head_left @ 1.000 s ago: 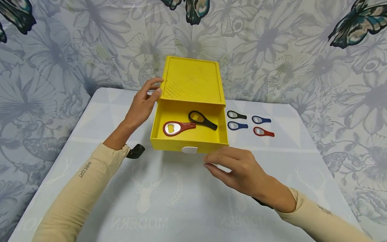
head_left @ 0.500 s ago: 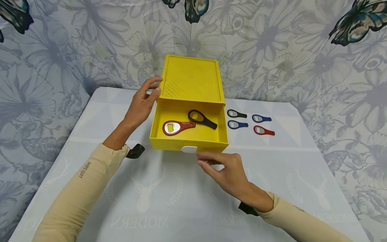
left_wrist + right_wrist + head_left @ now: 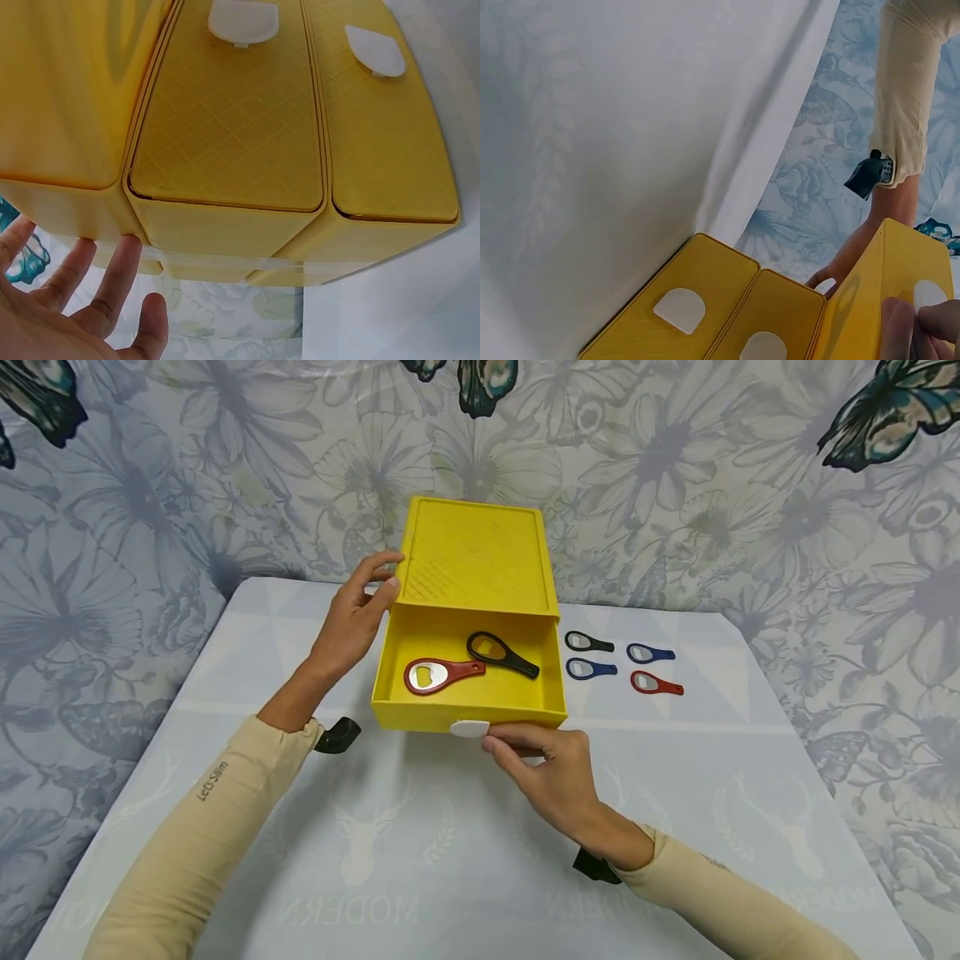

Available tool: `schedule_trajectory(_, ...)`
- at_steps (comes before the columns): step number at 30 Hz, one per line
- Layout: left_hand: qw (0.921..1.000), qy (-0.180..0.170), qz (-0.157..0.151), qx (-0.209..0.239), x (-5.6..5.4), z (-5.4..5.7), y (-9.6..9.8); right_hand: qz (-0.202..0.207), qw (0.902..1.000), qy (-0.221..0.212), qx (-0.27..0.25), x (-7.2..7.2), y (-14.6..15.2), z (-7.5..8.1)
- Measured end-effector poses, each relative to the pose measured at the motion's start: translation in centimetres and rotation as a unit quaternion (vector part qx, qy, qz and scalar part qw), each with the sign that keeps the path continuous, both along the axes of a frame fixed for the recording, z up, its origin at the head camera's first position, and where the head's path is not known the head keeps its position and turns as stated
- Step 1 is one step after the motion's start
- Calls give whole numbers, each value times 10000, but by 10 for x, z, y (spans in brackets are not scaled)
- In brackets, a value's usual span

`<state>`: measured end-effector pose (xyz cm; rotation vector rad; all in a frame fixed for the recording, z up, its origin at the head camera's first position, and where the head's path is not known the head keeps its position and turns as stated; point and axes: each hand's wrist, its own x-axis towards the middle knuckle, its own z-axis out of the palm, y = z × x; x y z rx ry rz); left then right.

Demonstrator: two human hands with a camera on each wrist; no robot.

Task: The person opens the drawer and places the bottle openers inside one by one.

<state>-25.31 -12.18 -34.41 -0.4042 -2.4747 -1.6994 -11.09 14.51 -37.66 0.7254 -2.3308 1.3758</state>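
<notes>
A yellow drawer cabinet [image 3: 480,560] stands on the table with its top drawer [image 3: 416,717] pulled out. Inside that drawer lie a red bottle opener [image 3: 452,673] and a black bottle opener [image 3: 519,663], the two touching or nearly so. My left hand [image 3: 351,622] rests its fingertips against the cabinet's left side, fingers spread in the left wrist view. At the drawer front, my right hand [image 3: 551,772] pinches the right edge of the white drawer handle [image 3: 468,728] between thumb and fingers; the fingers' far side is partly hidden.
Right of the cabinet lie several smaller openers: a black one [image 3: 588,642], two blue ones [image 3: 591,669] and a red one [image 3: 657,683]. Two lower drawers [image 3: 225,127] with white handles are closed. A patterned wall [image 3: 675,510] rises behind the table [image 3: 450,860].
My right hand has moved left and slightly up from the drawer's right corner to the white handle. My left hand and the openers have stayed in place.
</notes>
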Motion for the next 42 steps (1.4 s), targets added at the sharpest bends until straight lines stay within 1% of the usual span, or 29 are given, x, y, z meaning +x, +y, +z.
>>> schedule_trajectory(6,10000,-10,35,-42,-1,-1,0,-33,9997,-181,-132,-8,-1,1)
schedule_trajectory(11,9999,-128,73,-78,-1,-1,-1,-1,9998,-88,-203,-18,-2,2)
schedule_trajectory(16,9998,-177,78,-89,-1,-1,-2,30,9993,-21,-377,-32,-4,2)
schedule_trajectory(22,9998,-186,51,-111,-1,1,-2,-60,9992,24,-403,-51,-6,4)
schedule_trajectory(30,9997,-225,35,-67,0,1,-1,-177,9983,-190,-524,-72,-9,5)
schedule_trajectory(36,9996,-254,39,-82,1,2,1,-287,9979,-228,-526,-82,-12,8)
schedule_trajectory(42,9997,-242,17,-58,1,3,1,-364,9981,-216,-457,-87,-13,11)
